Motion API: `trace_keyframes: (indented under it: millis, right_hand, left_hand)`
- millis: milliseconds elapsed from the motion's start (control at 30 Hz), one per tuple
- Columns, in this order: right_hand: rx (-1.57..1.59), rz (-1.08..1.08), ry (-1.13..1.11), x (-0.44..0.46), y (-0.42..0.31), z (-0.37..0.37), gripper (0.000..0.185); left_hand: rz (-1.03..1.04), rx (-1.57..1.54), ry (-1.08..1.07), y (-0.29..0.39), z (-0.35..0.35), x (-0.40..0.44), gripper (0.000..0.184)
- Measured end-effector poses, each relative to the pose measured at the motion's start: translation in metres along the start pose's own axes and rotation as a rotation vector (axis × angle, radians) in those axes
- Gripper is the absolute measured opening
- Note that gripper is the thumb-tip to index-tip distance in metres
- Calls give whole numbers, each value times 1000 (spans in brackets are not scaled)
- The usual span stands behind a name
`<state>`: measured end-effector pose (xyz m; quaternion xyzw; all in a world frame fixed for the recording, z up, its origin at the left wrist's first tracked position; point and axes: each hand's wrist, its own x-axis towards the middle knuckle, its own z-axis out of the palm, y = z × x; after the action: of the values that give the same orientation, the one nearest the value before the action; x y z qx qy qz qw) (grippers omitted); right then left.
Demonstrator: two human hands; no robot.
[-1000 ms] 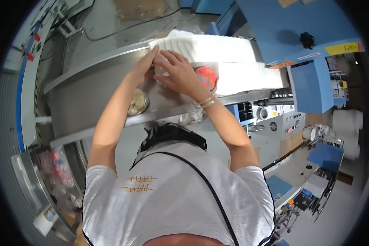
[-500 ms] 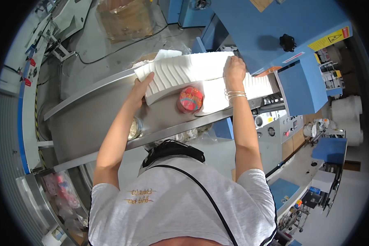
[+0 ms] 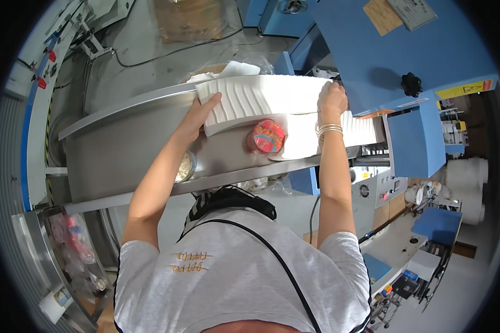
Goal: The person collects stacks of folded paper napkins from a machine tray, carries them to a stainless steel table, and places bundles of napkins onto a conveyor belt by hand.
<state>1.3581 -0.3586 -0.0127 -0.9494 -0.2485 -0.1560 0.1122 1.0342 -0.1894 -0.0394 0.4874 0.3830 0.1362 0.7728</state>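
Observation:
A long white stack (image 3: 250, 100) with a wavy, ridged face lies across the metal trough; it looks like many thin sheets packed together, though I cannot make out their exact kind. My left hand (image 3: 201, 115) grips its left end, thumb on top and the other fingers hidden behind. At the opposite end my right hand (image 3: 333, 101) is closed over the stack, a bracelet on its wrist. More white stacked material (image 3: 297, 136) lies beneath and in front, running right toward the blue machine. Between my arms sits a round red wrapped container (image 3: 266, 137), close below the stack.
The metal trough (image 3: 133, 144) has raised rims. A jar-like container (image 3: 185, 166) stands beside my left forearm. A blue machine (image 3: 366, 61) with a black knob (image 3: 411, 84) is close on the right. A cardboard box (image 3: 189, 19) and a cable lie on the floor beyond.
The view has shifted, so the trough, stack and machine appear slightly farther right. Both hands keep their hold at the same ends of the white stack.

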Motion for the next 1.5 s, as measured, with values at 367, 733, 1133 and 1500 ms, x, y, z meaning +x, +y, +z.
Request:
trace_keyframes:
  millis: [367, 733, 1133, 1500]
  right_hand:
    - [104, 101, -63, 6, 2, 3, 18]
    - [-68, -121, -236, -2, 12, 1, 54]
    - [-141, -307, -140, -17, -29, 11, 51]
    - [174, -269, -87, -157, -206, -17, 52]
  left_hand:
    - [39, -33, -52, -5, -6, 9, 84]
    - [-38, 100, 41, 8, 7, -4, 86]
    - [66, 72, -17, 4, -3, 12, 75]
    - [-51, 15, -59, 38, -213, -66, 72]
